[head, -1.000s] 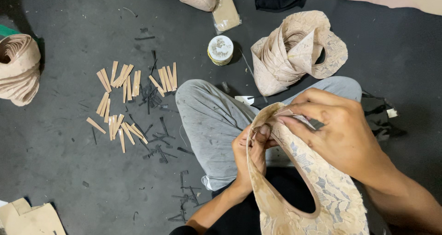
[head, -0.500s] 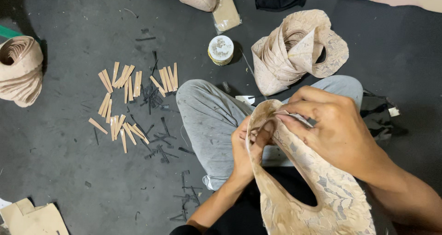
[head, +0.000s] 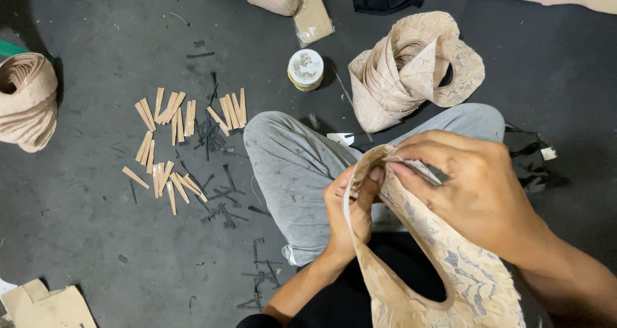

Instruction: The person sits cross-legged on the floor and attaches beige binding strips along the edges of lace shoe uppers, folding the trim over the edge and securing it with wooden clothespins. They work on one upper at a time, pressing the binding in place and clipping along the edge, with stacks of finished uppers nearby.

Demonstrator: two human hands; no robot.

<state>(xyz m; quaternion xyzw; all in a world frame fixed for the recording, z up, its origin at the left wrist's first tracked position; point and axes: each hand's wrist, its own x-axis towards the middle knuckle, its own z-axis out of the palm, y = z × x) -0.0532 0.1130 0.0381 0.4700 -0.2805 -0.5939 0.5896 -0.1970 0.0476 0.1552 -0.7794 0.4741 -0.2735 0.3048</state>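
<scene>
Beige lace-patterned piece (head: 450, 264); pale grey trouser leg (head: 295, 167); tan strips (head: 173, 141) on dark grey floor (head: 83, 238)

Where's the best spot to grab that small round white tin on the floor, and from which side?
Take the round tin from straight above, fingers across its rim. It stands upright with its flat lid up, and bare floor shows around most of its sides; only the tan packet lies close behind it.
</scene>
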